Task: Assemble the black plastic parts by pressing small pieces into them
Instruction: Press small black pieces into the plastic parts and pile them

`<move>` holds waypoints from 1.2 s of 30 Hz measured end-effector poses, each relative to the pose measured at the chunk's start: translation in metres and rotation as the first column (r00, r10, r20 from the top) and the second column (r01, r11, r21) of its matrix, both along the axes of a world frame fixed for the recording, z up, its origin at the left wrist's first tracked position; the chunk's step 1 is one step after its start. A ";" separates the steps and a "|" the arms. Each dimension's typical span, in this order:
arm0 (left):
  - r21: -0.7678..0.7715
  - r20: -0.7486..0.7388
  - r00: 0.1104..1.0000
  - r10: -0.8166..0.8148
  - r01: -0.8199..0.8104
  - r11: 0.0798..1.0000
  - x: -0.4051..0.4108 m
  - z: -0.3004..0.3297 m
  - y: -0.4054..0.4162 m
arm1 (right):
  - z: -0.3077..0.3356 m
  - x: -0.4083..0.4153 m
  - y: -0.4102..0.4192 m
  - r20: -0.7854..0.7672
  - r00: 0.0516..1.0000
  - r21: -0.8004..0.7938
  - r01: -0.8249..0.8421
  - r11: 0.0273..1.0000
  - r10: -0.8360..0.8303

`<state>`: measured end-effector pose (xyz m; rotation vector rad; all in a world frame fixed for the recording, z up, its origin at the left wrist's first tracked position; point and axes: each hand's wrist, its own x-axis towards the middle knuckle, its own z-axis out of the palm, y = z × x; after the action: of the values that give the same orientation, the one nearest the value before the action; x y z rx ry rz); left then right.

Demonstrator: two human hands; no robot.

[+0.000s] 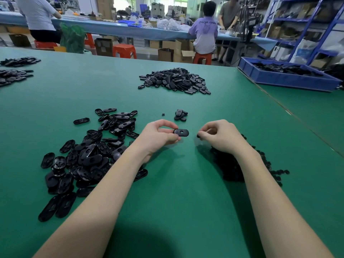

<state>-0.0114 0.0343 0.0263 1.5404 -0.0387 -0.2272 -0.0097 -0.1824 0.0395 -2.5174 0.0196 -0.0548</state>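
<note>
— Holding that oval black part (181, 132) by one end, the left hand (161, 134) pinches it between thumb and fingers, I'd guess so its slot faces the other hand.

— And the right hand (218, 135)?

— Just beside it, not touching. Its fingertips are curled round a small dark piece (198, 136), too tiny to make out.

— Supplies?

— Unassembled shells (87, 157) lie left of the left hand; small pieces (232, 164) sit under the right wrist, mostly hidden by the forearm. A few parts (180, 114) lie just beyond both hands.
</note>
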 end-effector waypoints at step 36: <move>0.047 0.027 0.999 -0.026 0.025 0.999 -0.005 0.006 -0.002 | 0.008 -0.003 0.018 -0.093 0.980 0.505 -0.104 0.857 0.173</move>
<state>-0.0163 0.0326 0.0326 1.5905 -0.0751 -0.2290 -0.0125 -0.1643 0.0473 -1.9896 -0.0842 0.1624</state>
